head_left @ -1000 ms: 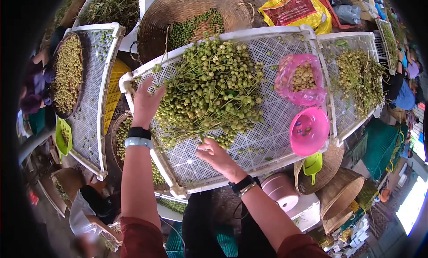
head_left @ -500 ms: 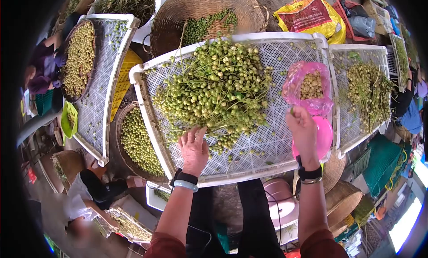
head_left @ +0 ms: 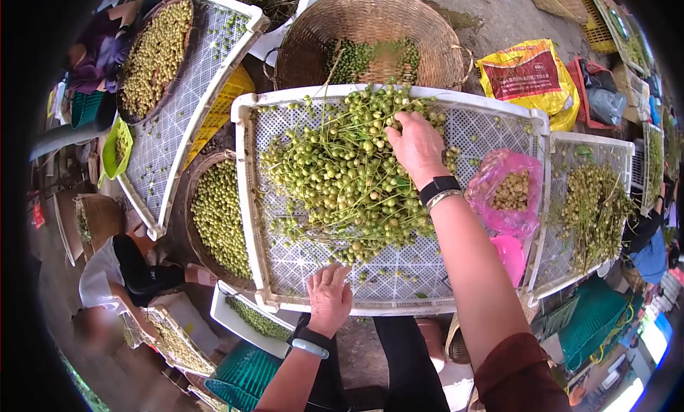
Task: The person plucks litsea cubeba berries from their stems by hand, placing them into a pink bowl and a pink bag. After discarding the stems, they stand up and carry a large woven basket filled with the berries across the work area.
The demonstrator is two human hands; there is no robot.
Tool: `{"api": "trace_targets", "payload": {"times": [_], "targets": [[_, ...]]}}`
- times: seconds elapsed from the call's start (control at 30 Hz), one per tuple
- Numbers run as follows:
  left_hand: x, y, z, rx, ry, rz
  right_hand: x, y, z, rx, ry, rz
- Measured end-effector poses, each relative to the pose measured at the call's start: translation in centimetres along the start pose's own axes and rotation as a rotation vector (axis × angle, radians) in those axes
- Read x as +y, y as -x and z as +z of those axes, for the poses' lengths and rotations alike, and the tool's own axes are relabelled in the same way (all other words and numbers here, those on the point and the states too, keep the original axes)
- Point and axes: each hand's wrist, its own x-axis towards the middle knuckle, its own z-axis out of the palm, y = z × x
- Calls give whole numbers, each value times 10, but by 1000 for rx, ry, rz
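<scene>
A heap of green and yellowish round fruits on thin stems (head_left: 342,177) lies on a white mesh tray (head_left: 285,273). My right hand (head_left: 417,147) reaches over the heap's upper right part, its fingers bent down at the fruits; whether they pinch anything is hidden. Near the tray's front edge, below the heap, my left hand (head_left: 329,294) is held with fingers apart and nothing in it. On the tray's right side sit a pink plastic bag (head_left: 484,180) holding pale fruits and a bright pink container (head_left: 508,257).
Beyond the tray stands a wicker basket (head_left: 370,20) with green fruits. A round basket of fruits (head_left: 219,220) is at the left, a second tray (head_left: 613,145) at the right. A yellow sack (head_left: 527,77) lies behind. Seated people (head_left: 107,269) work at the left.
My right hand has moved from beside the pink bag up and left onto the heap. My left hand has drawn off the heap's lower edge. The view has shifted.
</scene>
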Motion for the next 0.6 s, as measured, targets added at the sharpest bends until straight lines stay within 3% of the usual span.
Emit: {"api": "trace_targets", "payload": {"times": [0.17,0.33,0.43,0.6], "targets": [[16,-25,-15,156,185,-63,-5,-12,-3,-80,-13,46],[15,-97,-44,336,198,72,-2,-11,-10,-153,-1,19],[14,-148,-63,409,144,148,3,-11,-20,-228,-180,124],[22,-208,-80,471,99,241,30,2,0,-178,-764,263]]}}
